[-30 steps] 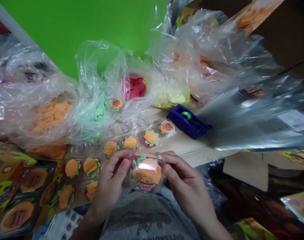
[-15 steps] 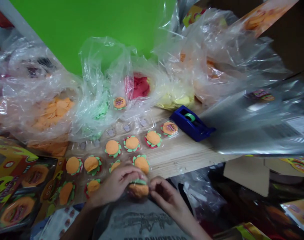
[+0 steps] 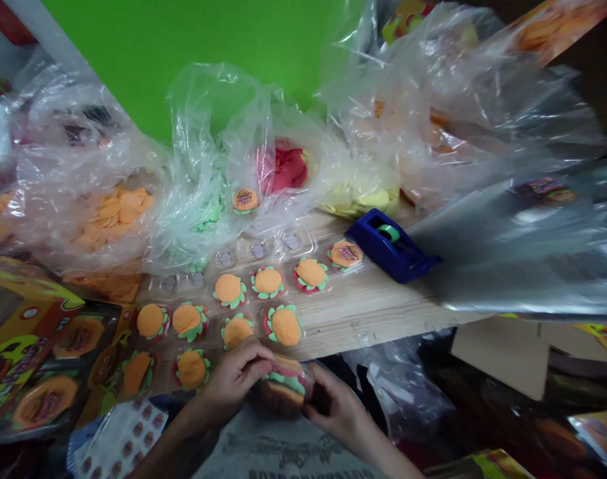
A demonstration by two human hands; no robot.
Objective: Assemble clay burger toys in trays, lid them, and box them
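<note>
Lowered toward your chest now, your left hand (image 3: 233,381) and right hand (image 3: 334,406) clamp curled fingers around an orange-and-green foam toy burger (image 3: 284,384), just below the pale wooden table (image 3: 373,319), near orange foam burgers in a clear plastic blister tray (image 3: 292,241).

a burger-shaped toy (image 3: 283,387) is gripped between the left hand (image 3: 233,380) and the right hand (image 3: 336,406); just beyond the left hand, orange burger pieces (image 3: 283,326) are laid in rows in a clear blister tray (image 3: 293,243) on a wooden table (image 3: 373,326); a blue tape dispenser (image 3: 390,245) is set beside the tray; behind it, clear plastic bags (image 3: 203,113) of orange pieces (image 3: 116,213), green pieces (image 3: 208,214), red pieces (image 3: 283,169) and yellow pieces (image 3: 363,201) are heaped; printed burger cards (image 3: 34,372) are piled at the left
</note>
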